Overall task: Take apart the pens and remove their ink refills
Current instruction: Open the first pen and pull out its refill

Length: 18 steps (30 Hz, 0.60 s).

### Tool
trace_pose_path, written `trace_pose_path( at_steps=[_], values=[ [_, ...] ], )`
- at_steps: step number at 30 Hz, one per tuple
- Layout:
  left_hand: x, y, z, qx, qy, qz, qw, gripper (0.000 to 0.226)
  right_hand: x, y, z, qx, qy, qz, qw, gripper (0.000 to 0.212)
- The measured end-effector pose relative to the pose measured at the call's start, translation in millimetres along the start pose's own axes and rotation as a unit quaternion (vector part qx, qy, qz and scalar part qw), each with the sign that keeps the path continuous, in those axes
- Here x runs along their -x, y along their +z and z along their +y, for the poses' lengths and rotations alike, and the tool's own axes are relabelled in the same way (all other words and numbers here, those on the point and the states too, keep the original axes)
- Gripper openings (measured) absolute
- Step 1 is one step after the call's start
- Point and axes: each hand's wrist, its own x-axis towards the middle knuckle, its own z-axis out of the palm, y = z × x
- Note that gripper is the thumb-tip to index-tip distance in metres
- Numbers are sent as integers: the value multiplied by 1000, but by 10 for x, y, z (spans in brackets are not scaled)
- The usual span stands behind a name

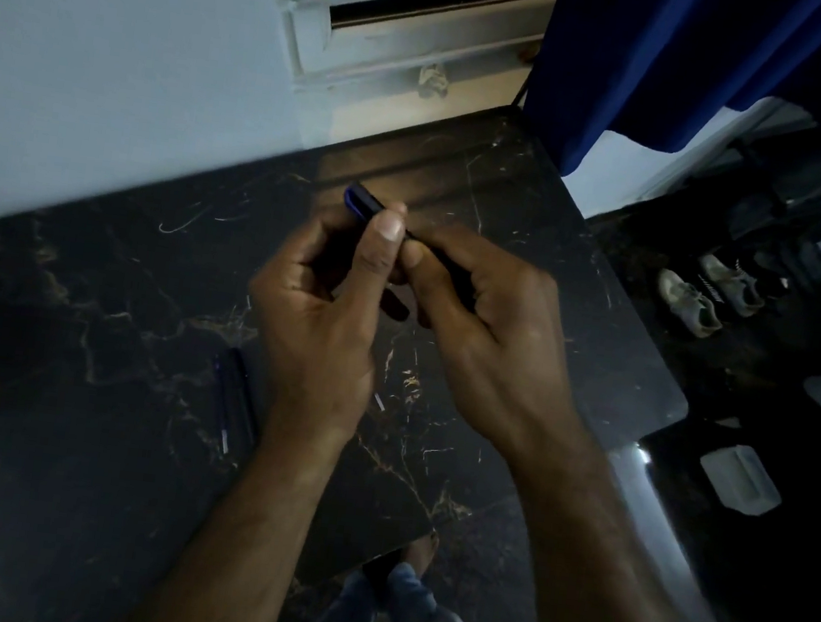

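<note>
Dim light, so detail is limited. Work surface is a dark marble-look table [118,275], glossy, w/ gold-brown veins and rounded corners; pale smooth wall runs along its far-left edge.

Both hands are raised over the middle of the table, meeting on one pen [362,201]. Pen is slim, dark, cylindrical, w/ a blue glossy end poking out far-left past the fingers; it slants from far-left to near-right. Rest of the barrel is mostly hidden inside the grips.

Left hand [317,320]: back of hand toward camera, fingers curled closed round the pen's far-left part, thumb upright w/ nail showing, pressed on the barrel. Right hand [490,320]: also curled closed on the pen's near-right part, thumb tip pinching just beside the left thumb, knuckles turned right. The two thumbs nearly touch. Can't tell if the pen's halves are apart yet. Forearms come in from the near edge, bare.

On the table near-left of the left wrist lie more pens [232,397], thin dark-blue sticks side by side, a pale metallic tip at their near end. A tiny pale sliver [378,402] lies on the table just right of the left wrist; too small to identify.

Far side: white window frame [406,36], flaking paint. Far right: blue curtain [662,57], soft folds. Right, on the dark floor: pale sneakers [705,295].
</note>
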Motion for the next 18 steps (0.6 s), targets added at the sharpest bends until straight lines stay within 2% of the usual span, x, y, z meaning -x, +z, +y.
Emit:
trace_pose_path(
  at_steps=[4,9,14,18],
  values=[
    [-65,17,-43,-15,16,26,999,11,-97,127,1,32,-5,30,999,22],
    [-85,-37,-82,-25,28,4,999,13,-77,213,12,75,-10,50,996,30],
    [74,-97,-56,-21,15,6,1000,12,64,155,45,84,-23,34,996,25],
    [176,-98,-60,30,5,47,998,10,91,71,73,123,-23,2,992,43]
  ],
)
